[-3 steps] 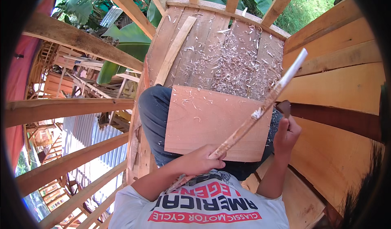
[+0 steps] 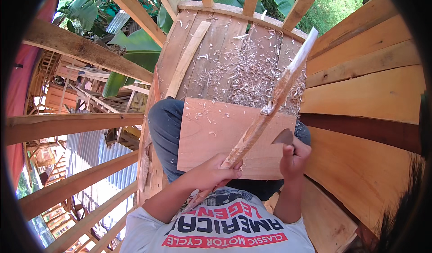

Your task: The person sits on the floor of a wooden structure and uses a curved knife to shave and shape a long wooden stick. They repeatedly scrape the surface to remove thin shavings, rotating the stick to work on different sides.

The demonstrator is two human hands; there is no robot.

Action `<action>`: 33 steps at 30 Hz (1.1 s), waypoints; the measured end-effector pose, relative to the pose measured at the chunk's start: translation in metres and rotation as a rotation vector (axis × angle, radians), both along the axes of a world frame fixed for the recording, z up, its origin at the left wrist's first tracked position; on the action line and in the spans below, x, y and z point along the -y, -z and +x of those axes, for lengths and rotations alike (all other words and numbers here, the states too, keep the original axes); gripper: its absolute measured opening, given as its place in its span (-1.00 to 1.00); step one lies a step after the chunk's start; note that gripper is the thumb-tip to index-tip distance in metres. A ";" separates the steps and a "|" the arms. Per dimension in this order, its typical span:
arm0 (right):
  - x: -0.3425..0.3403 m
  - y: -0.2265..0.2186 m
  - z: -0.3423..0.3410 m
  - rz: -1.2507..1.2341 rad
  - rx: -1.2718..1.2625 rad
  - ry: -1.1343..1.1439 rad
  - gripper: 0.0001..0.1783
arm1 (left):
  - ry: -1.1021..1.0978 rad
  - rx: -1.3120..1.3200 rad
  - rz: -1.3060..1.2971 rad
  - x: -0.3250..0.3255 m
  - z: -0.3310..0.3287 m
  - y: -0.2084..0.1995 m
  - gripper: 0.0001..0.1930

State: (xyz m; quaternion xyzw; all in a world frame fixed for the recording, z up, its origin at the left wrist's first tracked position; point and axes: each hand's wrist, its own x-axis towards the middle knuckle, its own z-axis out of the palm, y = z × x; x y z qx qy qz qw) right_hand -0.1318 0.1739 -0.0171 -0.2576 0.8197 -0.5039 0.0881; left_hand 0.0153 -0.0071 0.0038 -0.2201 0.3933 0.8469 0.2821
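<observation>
The left hand (image 2: 215, 171) grips a stick (image 2: 248, 136) slanting over the board's (image 2: 207, 142) near and far edges, the right hand (image 2: 294, 159) clenches a knife (image 2: 283, 137) by the board's right edge, and a weak hold could let the blade skid.

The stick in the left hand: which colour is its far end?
The stick's far end is whitish; the head view shows it.

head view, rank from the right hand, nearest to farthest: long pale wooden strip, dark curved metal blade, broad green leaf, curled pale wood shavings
From the right hand:
1. Dark curved metal blade, jutting from the fist
2. Curled pale wood shavings, ahead and slightly left
3. Long pale wooden strip, farther left
4. Broad green leaf, leftmost
</observation>
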 end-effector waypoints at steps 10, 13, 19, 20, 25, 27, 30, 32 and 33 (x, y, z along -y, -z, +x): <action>0.014 0.012 -0.001 0.180 -0.283 -0.122 -0.34 | 0.010 -0.015 -0.145 -0.004 -0.018 -0.015 -0.84; 0.012 0.007 -0.008 0.217 -0.347 -0.089 -0.32 | 0.012 -0.043 -0.131 -0.005 -0.017 -0.015 -0.85; 0.016 0.016 -0.010 0.181 -0.352 -0.042 -0.21 | -0.014 -0.045 -0.124 -0.005 -0.016 -0.014 -0.85; 0.017 0.017 -0.010 0.176 -0.365 -0.039 -0.21 | -0.012 -0.040 -0.135 -0.004 -0.016 -0.014 -0.84; 0.018 0.018 -0.013 0.208 -0.415 -0.048 -0.27 | -0.016 -0.073 -0.117 -0.003 -0.013 -0.011 -0.85; 0.020 0.016 -0.015 0.205 -0.416 -0.041 -0.27 | -0.018 -0.077 -0.110 -0.002 -0.012 -0.011 -0.86; 0.020 0.015 -0.017 0.205 -0.437 -0.029 -0.26 | -0.027 -0.080 -0.081 -0.002 -0.012 -0.010 -0.87; 0.021 0.015 -0.017 0.202 -0.449 -0.024 -0.25 | -0.042 -0.074 -0.058 -0.001 -0.013 -0.012 -0.87; 0.022 0.016 -0.016 0.201 -0.450 -0.022 -0.25 | -0.042 -0.080 -0.046 0.000 -0.012 -0.012 -0.87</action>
